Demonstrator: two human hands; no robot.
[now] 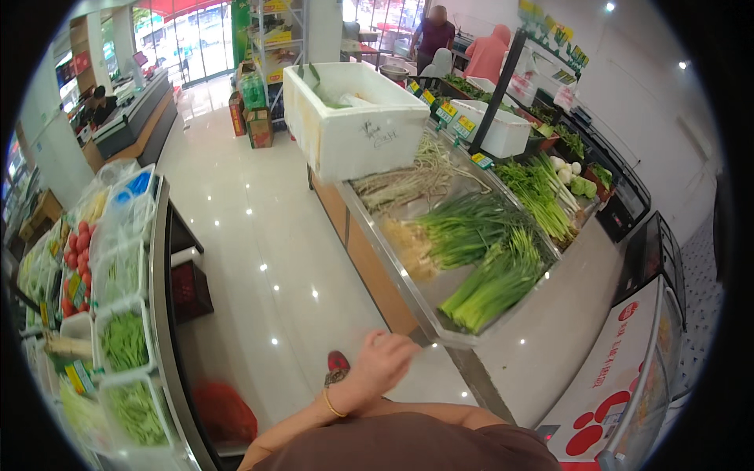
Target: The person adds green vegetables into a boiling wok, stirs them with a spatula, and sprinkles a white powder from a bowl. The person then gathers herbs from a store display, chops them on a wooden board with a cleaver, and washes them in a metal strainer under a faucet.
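Observation:
My left hand [387, 361], a thin bracelet [333, 406] on its wrist, is raised in front of my body with fingers loosely bent. It is slightly blurred, and nothing shows in its grip. My right forearm [453, 414] crosses behind the left wrist, which hides my right hand. Beyond the left hand is the near corner of a metal display tray [424, 321]. Two green bundles, apparently scallions or garlic chives [492, 282], lie in that tray with pale roots showing. A white foam box [371, 141] sits at its far left corner.
On the left, a stand carries white bins of leafy greens [125, 341] and tomatoes [79, 250]. A red bag [225, 409] lies on the floor below. At right is a glass-topped freezer [607, 377]. Other people [433, 35] are at the back; one sits at the counter [135, 118].

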